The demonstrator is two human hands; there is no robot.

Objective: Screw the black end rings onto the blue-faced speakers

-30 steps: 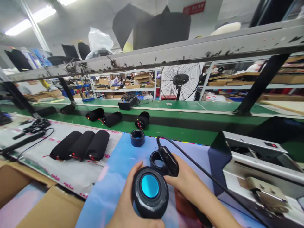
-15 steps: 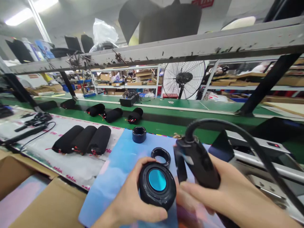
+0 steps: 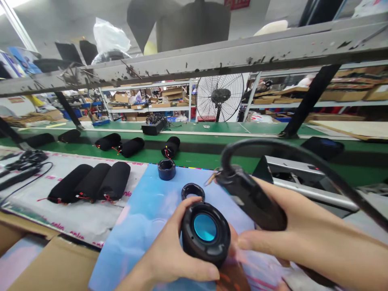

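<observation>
In the lower middle, my left hand (image 3: 169, 250) is wrapped round a round black housing (image 3: 207, 242) with a shiny blue disc (image 3: 205, 227) in its centre. The disc side is turned up and toward me. Close on the right, my right hand (image 3: 291, 226) grips a black corded tool (image 3: 251, 198), whose thick cable (image 3: 273, 144) arches up and away to the right. My right thumb is beside the housing; whether it touches is unclear. The tool's lower end is hidden by my hand. Just behind the housing lies a black ring (image 3: 193, 191), with another black ring (image 3: 166, 169) farther back.
A blue printed sheet (image 3: 133, 238) covers the bench under my hands. Several black fabric-covered cylinders (image 3: 115, 180) with red wires lie left and on the green surface (image 3: 194, 155). A metal device (image 3: 309, 178) stands right. Cardboard (image 3: 57, 262) is lower left; a shelf beam (image 3: 182, 60) crosses above.
The view has swung right, so the background sits farther left. The housing has tilted slightly in my left hand. The tool in my right hand has turned, and its dark side piece no longer shows.
</observation>
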